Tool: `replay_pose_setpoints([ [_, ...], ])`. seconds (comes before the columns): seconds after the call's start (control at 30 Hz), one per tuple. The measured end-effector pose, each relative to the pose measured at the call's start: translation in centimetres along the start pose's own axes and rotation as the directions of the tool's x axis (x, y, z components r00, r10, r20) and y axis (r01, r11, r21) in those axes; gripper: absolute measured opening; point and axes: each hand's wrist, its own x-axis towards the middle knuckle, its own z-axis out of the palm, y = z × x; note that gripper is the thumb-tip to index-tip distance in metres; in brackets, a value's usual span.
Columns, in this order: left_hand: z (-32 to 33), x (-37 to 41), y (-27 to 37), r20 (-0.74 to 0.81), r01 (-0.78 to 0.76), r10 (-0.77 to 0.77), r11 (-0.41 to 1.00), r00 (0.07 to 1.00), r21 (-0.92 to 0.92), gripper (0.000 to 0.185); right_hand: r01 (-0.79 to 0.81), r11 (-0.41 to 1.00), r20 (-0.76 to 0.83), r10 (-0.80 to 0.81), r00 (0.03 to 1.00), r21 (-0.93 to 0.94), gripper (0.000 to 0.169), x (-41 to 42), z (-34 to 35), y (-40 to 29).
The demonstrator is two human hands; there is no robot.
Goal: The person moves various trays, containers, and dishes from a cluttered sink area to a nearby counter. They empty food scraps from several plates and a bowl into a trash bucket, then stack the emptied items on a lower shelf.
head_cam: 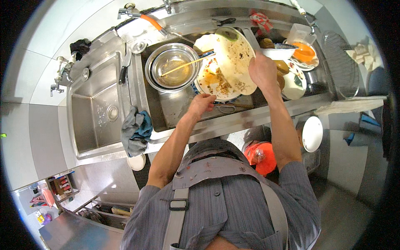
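My right hand (264,70) grips the right edge of a large pale plate (236,62), which is tilted and smeared with food bits. Beneath it lies another plate (215,81) with oily scraps and red and brown pieces. At that lower plate's near edge is my left hand (203,104), fingers curled together; whether it pinches the rim cannot be told. Wooden chopsticks (184,66) rest across nested steel bowls (173,67) on the left, their right ends by the plates. Scissors (225,108) lie in the steel sink (175,111) just below the plates.
Dirty dishes, an orange bowl (303,52) and a clear container (301,35) crowd the right side. A second sink basin (93,125) is at left, with a knife (123,70) and grey cloth (136,131) on the divider. A red bucket (265,157) stands below the counter.
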Motion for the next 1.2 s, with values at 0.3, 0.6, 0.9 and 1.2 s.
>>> replay_pose_setpoints([
  [0.3, -1.6, 2.5, -0.1, 0.005, 0.045, -0.046, 0.92, 0.999, -0.39, 0.042, -0.519, 0.431, 0.384, 0.364, 0.849, 0.738, 0.023, -0.4, 9.6, 8.5],
  [0.6, -0.9, -1.1, 0.8, 0.022, 0.18, -0.197, 0.842, 0.98, -0.508, 0.036, -0.704, 0.344, 0.705, 0.145, 0.694, 0.621, 0.042, -1.9, 6.8, 9.8],
  [0.9, -4.8, -14.0, 3.0, -0.099, 0.051, -0.089, 0.94, 0.991, -0.337, 0.034, -0.441, 0.894, 0.478, 0.354, 0.804, 0.079, 0.048, 2.1, 15.6, 10.3],
  [1.2, -7.3, -18.8, 2.3, -0.239, -0.104, 0.026, 0.942, 0.971, -0.319, 0.036, -0.577, 0.729, 0.385, 0.446, 0.808, 0.368, 0.05, 1.3, 18.8, 12.8],
])
